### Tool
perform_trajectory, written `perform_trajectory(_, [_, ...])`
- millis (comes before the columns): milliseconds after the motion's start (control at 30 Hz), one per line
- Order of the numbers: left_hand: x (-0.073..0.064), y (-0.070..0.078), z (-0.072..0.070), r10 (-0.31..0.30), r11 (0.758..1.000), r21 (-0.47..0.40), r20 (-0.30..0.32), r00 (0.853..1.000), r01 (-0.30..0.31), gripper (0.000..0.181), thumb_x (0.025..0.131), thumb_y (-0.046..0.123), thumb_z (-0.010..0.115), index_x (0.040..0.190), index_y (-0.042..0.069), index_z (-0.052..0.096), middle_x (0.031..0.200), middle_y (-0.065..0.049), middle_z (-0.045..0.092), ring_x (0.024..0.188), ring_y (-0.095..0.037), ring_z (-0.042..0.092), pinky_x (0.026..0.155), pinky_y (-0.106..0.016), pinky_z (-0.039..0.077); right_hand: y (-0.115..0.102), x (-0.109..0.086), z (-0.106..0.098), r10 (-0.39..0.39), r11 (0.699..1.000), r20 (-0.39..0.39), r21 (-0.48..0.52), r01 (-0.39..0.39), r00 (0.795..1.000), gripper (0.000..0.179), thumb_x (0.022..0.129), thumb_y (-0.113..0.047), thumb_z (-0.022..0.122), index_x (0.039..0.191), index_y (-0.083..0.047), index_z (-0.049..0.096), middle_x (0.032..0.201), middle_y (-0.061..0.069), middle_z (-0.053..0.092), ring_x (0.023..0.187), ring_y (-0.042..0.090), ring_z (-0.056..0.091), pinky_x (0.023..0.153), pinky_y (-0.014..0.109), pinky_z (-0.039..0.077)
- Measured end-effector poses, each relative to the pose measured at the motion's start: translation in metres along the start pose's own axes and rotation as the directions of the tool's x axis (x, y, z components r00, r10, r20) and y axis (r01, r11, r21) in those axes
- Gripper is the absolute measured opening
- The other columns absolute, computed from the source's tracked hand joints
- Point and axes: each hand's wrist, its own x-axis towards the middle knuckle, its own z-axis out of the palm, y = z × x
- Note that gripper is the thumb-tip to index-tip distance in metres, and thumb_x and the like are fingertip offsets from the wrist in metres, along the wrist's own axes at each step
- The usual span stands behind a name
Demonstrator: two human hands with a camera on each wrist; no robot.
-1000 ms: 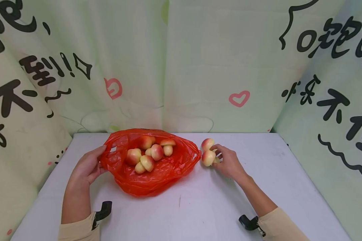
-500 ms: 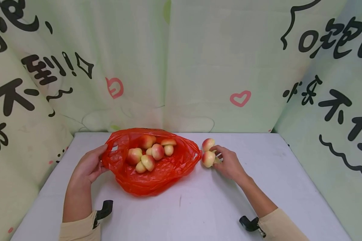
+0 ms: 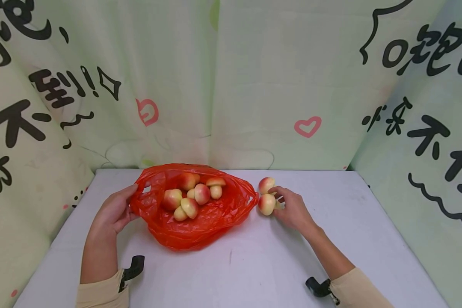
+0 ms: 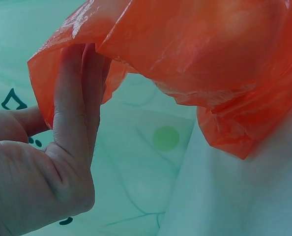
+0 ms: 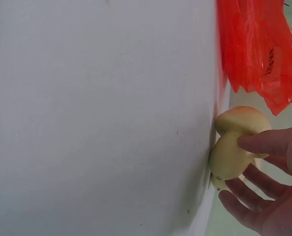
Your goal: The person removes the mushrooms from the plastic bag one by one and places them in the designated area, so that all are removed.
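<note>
The bag (image 3: 205, 235) is set on the table (image 3: 231, 282), and its left end is held by the left hand (image 3: 117, 209), with the thin edge caught between thumb and fingers. Five mushrooms (image 3: 202, 194) are bunched inside it. Just past the bag's right end, the front mushroom (image 3: 266, 204) is grasped by the right hand (image 3: 293, 209), with the thumb laid on its stem. The back mushroom (image 3: 266, 184) is seen right behind it (whether that one is pinched too cannot be told). The bag's right end is held by no hand, so the mouth could be pushed shut if that side is bumped. The front mushroom looks smooth and round, so it could be dropped if it is squeezed too lightly. The back mushroom could be knocked away if it is brushed by the fingers. The bag's edge looks thin, so it could be torn if it is pulled hard, and the five mushrooms could be spilled if the left end is lifted too high.
</note>
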Motion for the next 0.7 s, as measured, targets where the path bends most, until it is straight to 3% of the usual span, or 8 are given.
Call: perform_trajectory(700, [-0.0002,-0.0015,-0.0011,0.022,1.0,0.001,0.017,1.0,-0.022,0.072,0.107,0.049,0.052,0.166,0.016,0.026,0.118,0.009,0.062,0.099,-0.008,0.068,0.089,-0.029,0.062,-0.0023,-0.005,-0.0048,0.015,1.0,0.001,0.014,-0.015,1.0,0.05,0.083,-0.001,0.077,0.131,-0.008,0.065,0.116,0.015,0.07,0.106,0.037,0.066,0.09,0.053,0.059])
